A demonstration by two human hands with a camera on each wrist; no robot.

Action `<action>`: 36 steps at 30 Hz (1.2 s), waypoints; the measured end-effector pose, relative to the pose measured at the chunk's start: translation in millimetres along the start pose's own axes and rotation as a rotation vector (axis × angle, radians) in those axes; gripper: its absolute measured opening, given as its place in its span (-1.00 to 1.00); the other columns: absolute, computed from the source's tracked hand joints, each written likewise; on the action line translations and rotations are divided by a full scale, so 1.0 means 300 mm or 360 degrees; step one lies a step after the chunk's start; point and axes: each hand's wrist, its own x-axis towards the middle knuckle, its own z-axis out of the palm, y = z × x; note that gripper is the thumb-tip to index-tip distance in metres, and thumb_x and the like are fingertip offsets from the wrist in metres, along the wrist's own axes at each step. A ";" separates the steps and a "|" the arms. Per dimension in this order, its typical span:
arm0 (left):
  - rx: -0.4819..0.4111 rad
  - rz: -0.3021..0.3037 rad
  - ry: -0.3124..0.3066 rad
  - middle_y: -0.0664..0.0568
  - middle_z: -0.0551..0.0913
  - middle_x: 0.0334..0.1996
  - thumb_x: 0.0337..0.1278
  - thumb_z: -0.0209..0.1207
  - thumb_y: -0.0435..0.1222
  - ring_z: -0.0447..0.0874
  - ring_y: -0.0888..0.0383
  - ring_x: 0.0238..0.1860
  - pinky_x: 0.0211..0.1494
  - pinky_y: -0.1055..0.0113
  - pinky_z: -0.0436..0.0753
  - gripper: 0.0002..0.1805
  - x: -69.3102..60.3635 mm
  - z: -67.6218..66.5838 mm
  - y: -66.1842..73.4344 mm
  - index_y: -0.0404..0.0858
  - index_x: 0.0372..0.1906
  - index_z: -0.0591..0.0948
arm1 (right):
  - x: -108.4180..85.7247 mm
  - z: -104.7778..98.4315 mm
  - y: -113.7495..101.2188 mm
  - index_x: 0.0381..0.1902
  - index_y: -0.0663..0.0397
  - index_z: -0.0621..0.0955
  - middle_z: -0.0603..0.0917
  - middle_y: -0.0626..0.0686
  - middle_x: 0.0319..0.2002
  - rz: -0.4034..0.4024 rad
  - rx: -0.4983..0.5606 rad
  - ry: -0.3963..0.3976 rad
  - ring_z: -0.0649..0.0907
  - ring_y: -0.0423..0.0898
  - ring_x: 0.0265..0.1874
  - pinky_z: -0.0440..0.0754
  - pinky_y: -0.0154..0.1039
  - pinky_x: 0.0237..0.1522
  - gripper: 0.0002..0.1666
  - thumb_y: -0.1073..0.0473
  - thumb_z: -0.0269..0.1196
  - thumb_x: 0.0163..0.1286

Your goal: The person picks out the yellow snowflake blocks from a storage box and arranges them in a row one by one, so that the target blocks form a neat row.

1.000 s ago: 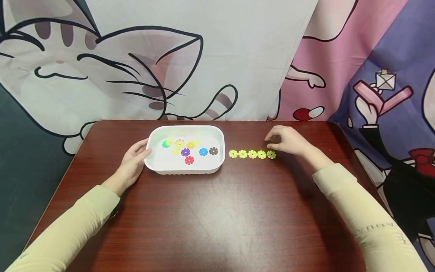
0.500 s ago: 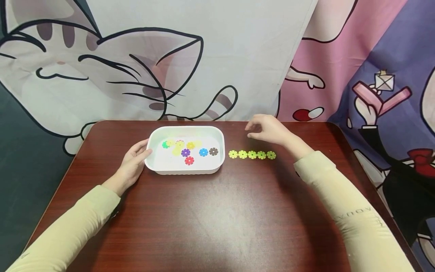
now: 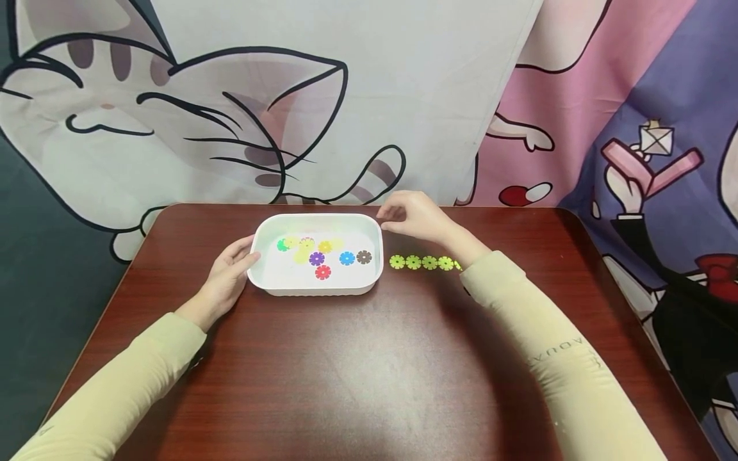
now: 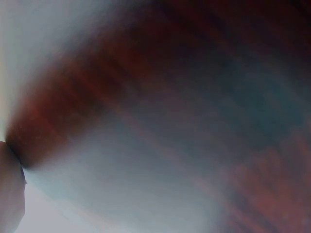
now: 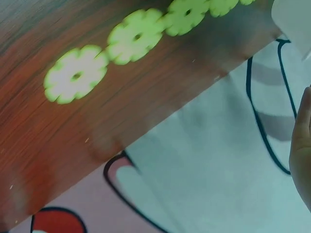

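Note:
A white plastic tray (image 3: pixel 314 286) stands on the table. My left hand (image 3: pixel 223 275) holds its left rim, thumb over the edge and fingers against the outside. My right hand (image 3: pixel 418 219) hovers by the tray's far right corner, fingers loosely bent, with nothing visible between them. Inside the tray lie several flower-shaped plastic discs, among them a red disc (image 3: pixel 323 272), a purple disc (image 3: pixel 316 258), a blue disc (image 3: pixel 347 258) and a brown disc (image 3: pixel 364 257). Right of the tray runs a row of yellow-green discs (image 3: pixel 413 262); my right sleeve partly covers its last one.
The dark red-brown wooden table (image 3: pixel 346 371) ends at a far edge close behind the tray. Beyond it hangs a cloth backdrop (image 3: pixel 438 96) printed with cartoon figures. The left wrist view is mostly blurred.
My right hand has moved left, from above the right end of the disc row to the tray's right rim. My left hand and the tray have stayed put.

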 end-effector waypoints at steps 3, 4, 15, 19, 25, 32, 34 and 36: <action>-0.0010 -0.0022 0.0015 0.32 0.53 0.18 0.58 0.14 -0.36 0.56 0.48 0.20 0.24 0.63 0.55 -0.62 0.001 0.002 0.002 -0.06 0.35 0.46 | 0.023 0.029 -0.013 -0.10 0.22 0.77 0.80 0.14 -0.14 -0.0019 0.0018 -0.0023 0.80 0.03 -0.13 0.80 -0.12 0.01 -0.80 0.31 0.49 0.33; -0.0008 -0.0029 0.0014 0.32 0.53 0.18 0.59 0.14 -0.36 0.56 0.49 0.20 0.24 0.63 0.55 -0.60 0.002 0.001 0.003 -0.08 0.37 0.45 | 0.030 0.038 -0.018 -0.10 0.22 0.77 0.80 0.14 -0.14 -0.0023 0.0017 -0.0032 0.80 0.02 -0.13 0.80 -0.13 0.00 -0.80 0.31 0.49 0.33; -0.0016 -0.0048 0.0027 0.31 0.51 0.19 0.59 0.13 -0.37 0.55 0.50 0.20 0.25 0.65 0.54 -0.57 0.002 -0.001 0.006 -0.12 0.42 0.40 | 0.096 0.146 -0.052 -0.09 0.17 0.78 0.79 0.09 -0.13 0.0006 0.0048 -0.0123 0.79 -0.03 -0.11 0.77 -0.19 0.06 -0.82 0.28 0.47 0.36; -0.0015 -0.0047 0.0027 0.29 0.51 0.21 0.59 0.13 -0.36 0.55 0.49 0.21 0.25 0.64 0.54 -0.56 0.003 -0.001 0.006 -0.13 0.43 0.40 | 0.117 0.177 -0.072 -0.08 0.16 0.78 0.78 0.08 -0.11 0.0033 0.0073 -0.0198 0.78 -0.04 -0.07 0.76 -0.21 0.12 -0.81 0.29 0.45 0.37; -0.0023 -0.0048 0.0030 0.28 0.50 0.21 0.58 0.14 -0.36 0.55 0.48 0.20 0.24 0.64 0.56 -0.55 0.001 0.003 0.010 -0.15 0.44 0.39 | 0.153 0.208 -0.092 -0.05 0.13 0.78 0.78 0.05 -0.09 0.0042 -0.0001 -0.0311 0.75 -0.07 -0.05 0.73 -0.23 0.16 -0.81 0.27 0.43 0.38; -0.0028 -0.0048 0.0038 0.28 0.51 0.21 0.58 0.13 -0.37 0.55 0.46 0.21 0.22 0.63 0.57 -0.54 -0.002 0.004 0.010 -0.17 0.44 0.39 | 0.199 0.231 -0.102 -0.01 0.17 0.77 0.80 0.06 -0.05 0.0077 -0.0039 -0.0467 0.76 -0.07 -0.03 0.72 -0.24 0.16 -0.75 0.31 0.45 0.37; -0.0032 -0.0047 0.0042 0.28 0.52 0.20 0.58 0.14 -0.38 0.56 0.46 0.20 0.22 0.63 0.58 -0.54 -0.001 0.004 0.009 -0.17 0.44 0.40 | 0.210 0.238 -0.103 0.02 0.14 0.77 0.81 0.04 -0.03 0.0101 -0.0073 -0.0519 0.77 -0.09 -0.01 0.71 -0.24 0.18 -0.73 0.29 0.44 0.37; -0.0037 -0.0040 0.0046 0.29 0.53 0.19 0.57 0.14 -0.38 0.57 0.46 0.19 0.21 0.63 0.58 -0.56 -0.001 0.006 0.008 -0.15 0.41 0.42 | 0.217 0.243 -0.105 0.05 0.12 0.77 0.82 0.03 0.00 0.0111 -0.0119 -0.0569 0.77 -0.09 0.02 0.71 -0.22 0.20 -0.70 0.28 0.46 0.36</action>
